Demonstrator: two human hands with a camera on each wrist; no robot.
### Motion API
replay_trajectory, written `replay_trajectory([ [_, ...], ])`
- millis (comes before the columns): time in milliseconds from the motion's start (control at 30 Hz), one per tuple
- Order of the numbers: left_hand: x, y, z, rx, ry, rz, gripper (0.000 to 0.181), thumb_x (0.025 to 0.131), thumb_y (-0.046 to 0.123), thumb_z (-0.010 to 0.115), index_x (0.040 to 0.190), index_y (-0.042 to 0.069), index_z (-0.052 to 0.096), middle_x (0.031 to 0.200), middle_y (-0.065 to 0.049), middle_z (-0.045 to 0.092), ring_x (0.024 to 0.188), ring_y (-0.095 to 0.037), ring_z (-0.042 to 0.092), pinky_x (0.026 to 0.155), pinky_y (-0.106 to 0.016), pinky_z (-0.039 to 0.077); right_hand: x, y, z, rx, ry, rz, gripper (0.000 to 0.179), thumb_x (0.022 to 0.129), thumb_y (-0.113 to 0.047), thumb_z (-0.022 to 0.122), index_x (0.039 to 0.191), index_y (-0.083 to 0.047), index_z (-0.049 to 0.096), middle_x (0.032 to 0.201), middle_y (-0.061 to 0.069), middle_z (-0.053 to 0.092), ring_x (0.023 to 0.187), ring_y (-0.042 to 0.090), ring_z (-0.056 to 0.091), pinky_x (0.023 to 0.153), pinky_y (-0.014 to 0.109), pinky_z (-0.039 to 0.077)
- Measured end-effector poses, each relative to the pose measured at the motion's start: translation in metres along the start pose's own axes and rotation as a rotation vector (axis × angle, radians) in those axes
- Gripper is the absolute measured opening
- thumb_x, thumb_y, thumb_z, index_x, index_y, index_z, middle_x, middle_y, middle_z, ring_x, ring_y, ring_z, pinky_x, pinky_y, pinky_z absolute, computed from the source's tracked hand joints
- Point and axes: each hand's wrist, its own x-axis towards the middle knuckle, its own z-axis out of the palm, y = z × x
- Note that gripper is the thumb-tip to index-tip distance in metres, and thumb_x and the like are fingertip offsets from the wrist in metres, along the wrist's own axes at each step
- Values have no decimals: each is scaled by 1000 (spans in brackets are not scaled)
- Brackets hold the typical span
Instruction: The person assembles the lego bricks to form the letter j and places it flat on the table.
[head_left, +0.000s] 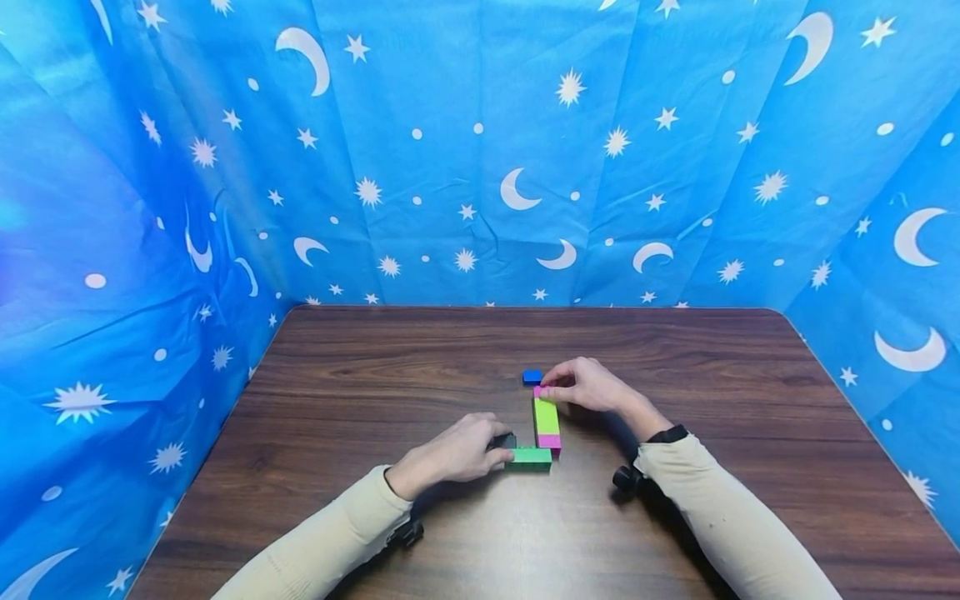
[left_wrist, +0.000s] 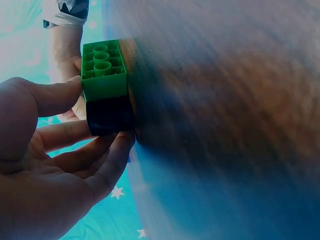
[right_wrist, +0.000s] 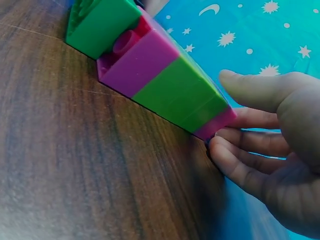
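A row of joined toy building bricks, pink at both ends with lime (head_left: pixel 547 417) between, lies on the table. My right hand (head_left: pixel 592 386) holds its far pink end (right_wrist: pixel 217 125), fingers against the end; in the right wrist view the thumb tip is close to the upper edge. My left hand (head_left: pixel 465 448) grips a green brick (head_left: pixel 531 460) and the dark brick (left_wrist: pixel 111 116) joined to it. The thumb presses the green one while the fingers are at the dark one. Hollow undersides show on the green brick. It lies against or very near the row's near pink end (right_wrist: pixel 137 70).
A small blue brick (head_left: pixel 532 377) lies just beyond the row's far end. The brown wood-grain table (head_left: pixel 360 375) is bordered by blue cloth (head_left: pixel 450 167) printed with moons and stars. Black wrist cameras (head_left: pixel 627 481) stick out below both forearms near the tabletop.
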Motion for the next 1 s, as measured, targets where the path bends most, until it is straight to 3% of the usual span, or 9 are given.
replay_trajectory([
  [300, 2, -2, 1, -9, -10, -10, 34, 93, 30, 65, 119, 8, 68, 91, 0, 60, 74, -7, 50, 64, -19, 43, 4, 0, -5, 14, 134, 4, 23, 91, -25, 70, 108, -11, 72, 95, -1, 71, 84, 14, 62, 78, 34, 52],
  [533, 2, -1, -1, -13, -20, -19, 35, 93, 31, 65, 120, 8, 68, 92, -1, 60, 73, -7, 49, 63, -20, 43, 12, 1, -2, -22, 184, 14, 22, 90, -22, 71, 107, -8, 72, 95, 2, 72, 86, 17, 65, 80, 39, 55],
  [1000, 1, -3, -2, -16, -16, -12, 33, 93, 31, 66, 116, 9, 69, 92, 0, 60, 73, -6, 50, 62, -19, 43, 27, -1, 2, -91, 112, 47, 25, 90, -24, 70, 110, -9, 71, 95, 3, 70, 82, 15, 61, 75, 35, 53],
])
